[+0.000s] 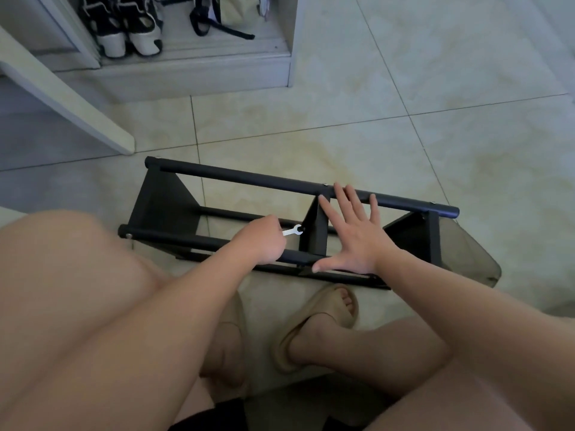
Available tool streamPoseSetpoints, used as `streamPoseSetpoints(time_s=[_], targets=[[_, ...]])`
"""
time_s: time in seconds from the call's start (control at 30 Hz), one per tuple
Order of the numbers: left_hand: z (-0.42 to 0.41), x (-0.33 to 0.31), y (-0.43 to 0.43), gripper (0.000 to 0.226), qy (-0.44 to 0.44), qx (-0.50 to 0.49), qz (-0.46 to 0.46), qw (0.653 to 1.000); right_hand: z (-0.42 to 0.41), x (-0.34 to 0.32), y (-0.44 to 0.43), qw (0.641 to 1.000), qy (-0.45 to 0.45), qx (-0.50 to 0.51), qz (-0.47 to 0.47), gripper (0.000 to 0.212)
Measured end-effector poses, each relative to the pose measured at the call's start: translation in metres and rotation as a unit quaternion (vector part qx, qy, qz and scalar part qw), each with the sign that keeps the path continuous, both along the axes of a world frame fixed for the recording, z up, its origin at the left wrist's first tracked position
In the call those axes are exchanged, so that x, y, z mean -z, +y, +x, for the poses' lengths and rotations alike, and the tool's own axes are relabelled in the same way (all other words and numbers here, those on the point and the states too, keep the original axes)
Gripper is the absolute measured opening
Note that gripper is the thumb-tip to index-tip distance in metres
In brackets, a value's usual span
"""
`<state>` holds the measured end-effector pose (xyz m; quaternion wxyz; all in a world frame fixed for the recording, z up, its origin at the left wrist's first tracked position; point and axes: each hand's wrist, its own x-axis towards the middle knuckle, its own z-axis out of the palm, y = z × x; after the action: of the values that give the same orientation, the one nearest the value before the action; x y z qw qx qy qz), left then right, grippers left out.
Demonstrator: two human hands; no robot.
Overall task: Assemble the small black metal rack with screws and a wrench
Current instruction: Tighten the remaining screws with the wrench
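Note:
The small black metal rack (pixel 236 175) lies on the tiled floor in front of my knees, with long round bars joined by flat end panels and a middle panel (pixel 314 234). My left hand (pixel 264 241) is shut on a small silver wrench (pixel 292 230), whose open jaw sits against the left face of the middle panel. My right hand (pixel 351 231) is spread flat with fingers apart, pressing on the rack just right of the middle panel, fingertips reaching the far bar. Small silver screw heads show at the bar ends.
A white cabinet base (pixel 193 70) with black-and-white shoes (pixel 130 29) stands at the back left. A white furniture leg (pixel 71 104) slants down at left. My feet in beige slippers (pixel 314 325) rest just before the rack. A dark translucent sheet (pixel 476 259) lies under the rack's right end.

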<state>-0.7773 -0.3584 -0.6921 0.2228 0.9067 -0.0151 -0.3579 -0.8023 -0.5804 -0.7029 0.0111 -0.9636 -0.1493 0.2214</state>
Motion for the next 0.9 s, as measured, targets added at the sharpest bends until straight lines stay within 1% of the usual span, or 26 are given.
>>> streamPoseSetpoints(time_s=[0.13,0.23,0.3,0.4,0.53,0.6,0.73,0.83,0.9], targets=[[0.013,0.009,0.003,0.016,0.039,0.019,-0.006,0.999,-0.007,0.01,-0.002,0.999,-0.042,-0.002,0.032,0.133],[0.023,0.002,0.003,0.019,0.066,0.073,-0.01,0.995,-0.009,0.012,-0.001,0.998,-0.041,-0.002,0.038,0.132],[0.034,-0.005,0.005,0.021,0.064,0.114,0.0,0.991,-0.008,0.012,-0.001,0.998,-0.043,0.001,0.044,0.131],[0.048,-0.019,0.008,0.022,0.049,0.14,-0.001,0.989,-0.008,0.01,-0.001,0.998,-0.042,0.007,0.053,0.131],[0.056,-0.026,-0.004,0.024,0.058,0.133,-0.011,0.989,-0.008,0.009,0.0,0.998,-0.047,0.009,0.051,0.131],[0.056,-0.023,-0.015,0.022,0.051,0.146,-0.009,0.988,-0.008,0.01,0.0,0.997,-0.053,0.009,0.051,0.132],[0.056,-0.014,-0.032,0.017,0.048,0.161,-0.045,0.985,-0.007,0.012,0.0,0.996,-0.065,0.005,0.054,0.131],[0.057,-0.008,-0.04,0.013,0.068,0.125,-0.088,0.986,-0.007,0.012,0.0,0.996,-0.069,0.003,0.056,0.13],[0.057,-0.004,-0.042,0.014,0.091,0.073,-0.107,0.987,-0.006,0.012,-0.001,0.996,-0.067,0.002,0.054,0.131]])
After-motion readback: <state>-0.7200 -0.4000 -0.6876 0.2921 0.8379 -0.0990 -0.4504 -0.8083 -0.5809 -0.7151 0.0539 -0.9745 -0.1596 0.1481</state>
